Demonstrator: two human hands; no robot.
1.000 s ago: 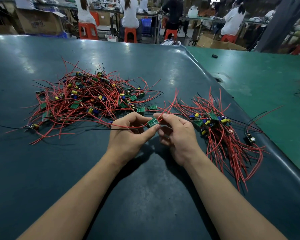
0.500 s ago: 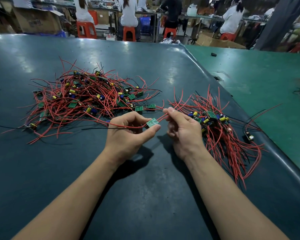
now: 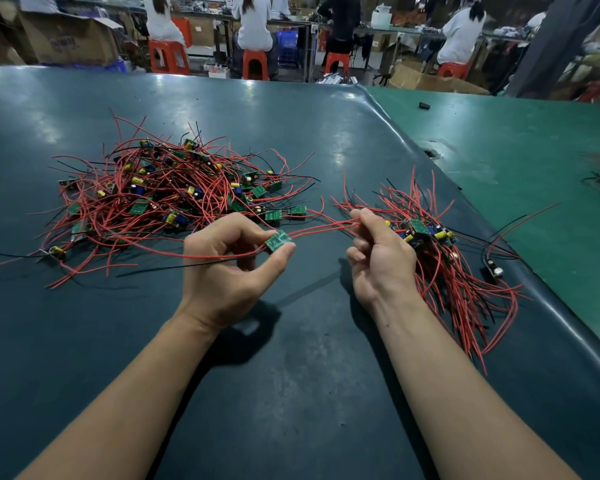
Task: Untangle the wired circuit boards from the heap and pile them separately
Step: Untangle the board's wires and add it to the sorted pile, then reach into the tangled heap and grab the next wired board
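1. The table is covered with a dark teal mat; a lighter green table adjoins it on the right.
2. The heap, a tangle of red and black wires with small green boards, lies on the left half of the dark mat.
3. The pile of separated boards, with its wires fanned out, lies to the right, near the mat's edge.
4. The left hand pinches a green board between thumb and forefinger, above the mat between heap and pile.
5. The right hand, fingers curled, grips the red wires that run from that board, just beside the pile.
6. A lone board lies right of the pile.
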